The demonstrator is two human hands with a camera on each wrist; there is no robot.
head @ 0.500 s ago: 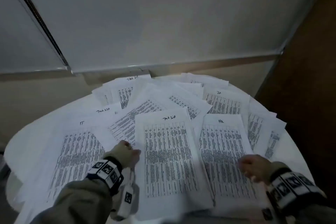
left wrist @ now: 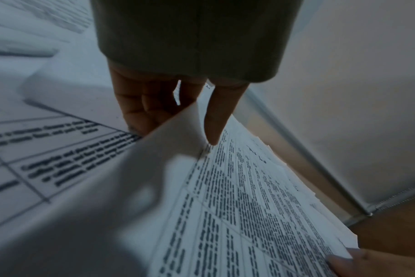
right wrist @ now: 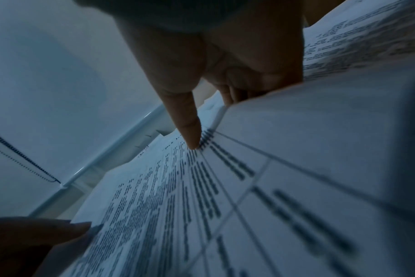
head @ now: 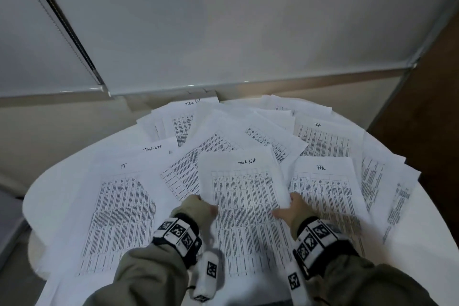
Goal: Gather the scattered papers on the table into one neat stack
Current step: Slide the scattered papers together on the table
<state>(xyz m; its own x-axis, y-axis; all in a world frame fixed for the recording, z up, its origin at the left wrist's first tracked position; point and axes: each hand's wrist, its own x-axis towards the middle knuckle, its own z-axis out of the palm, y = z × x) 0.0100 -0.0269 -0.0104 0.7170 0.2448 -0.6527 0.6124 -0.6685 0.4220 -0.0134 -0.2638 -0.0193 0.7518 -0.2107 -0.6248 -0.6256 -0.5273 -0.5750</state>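
At the table's [head: 62, 181] near edge our left hand [head: 196, 208] holds the centre "Task List" sheaf [head: 246, 206] by its left side, while our right hand [head: 293, 211], newly arrived, pinches the right side, starting the stack.

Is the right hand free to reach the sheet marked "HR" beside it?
Probably not yet. The right hand grips the middle bundle together with the left hand. The HR sheet lies uncovered just right of it, so releasing first would leave the way free.
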